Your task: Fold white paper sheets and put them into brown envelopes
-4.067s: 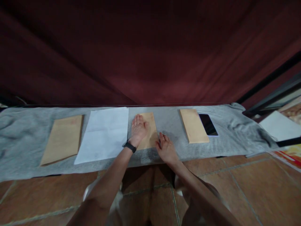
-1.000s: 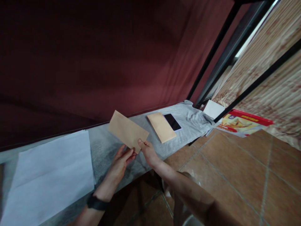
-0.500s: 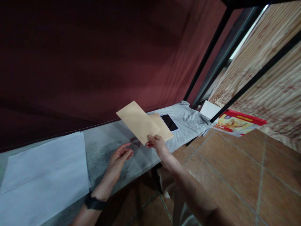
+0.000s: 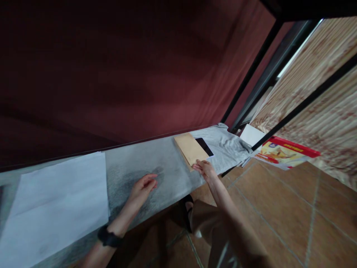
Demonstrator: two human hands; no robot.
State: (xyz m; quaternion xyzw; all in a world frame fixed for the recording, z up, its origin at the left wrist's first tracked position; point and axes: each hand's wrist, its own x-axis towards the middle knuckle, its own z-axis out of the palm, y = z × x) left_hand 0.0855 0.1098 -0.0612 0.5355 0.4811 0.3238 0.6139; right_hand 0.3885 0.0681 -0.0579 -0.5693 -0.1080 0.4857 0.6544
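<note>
Our right hand [image 4: 205,169] reaches out to the near end of a tan envelope [image 4: 191,149], with the fingertips [image 4: 198,164] resting on its near edge. We cannot tell whether the hand pinches the paper or only presses on it. The envelope lies flat on the grey cloth [image 4: 167,167] that covers the surface, with its long side running away from us. Whether it is one envelope or one on top of another, we cannot tell from here.

Just beside the envelope, on its right, lies a dark phone [image 4: 205,146], screen up, touching or almost touching the envelope's long edge.

Our left hand [image 4: 143,186] hovers low over the bare cloth, well apart from the envelope, loosely open with the fingers gently curled and holding nothing. A black band [image 4: 107,237] sits on that wrist.

Further to the left a large white sheet of paper [image 4: 58,201] lies flat on the cloth. Behind the surface hangs a dark red curtain [image 4: 125,74]. At the far right end, past the bunched edge of the cloth, we see a red and yellow printed booklet [image 4: 284,152] and a white sheet [image 4: 251,134] on the floor. Brown tiles [image 4: 279,216] cover the floor below us.
</note>
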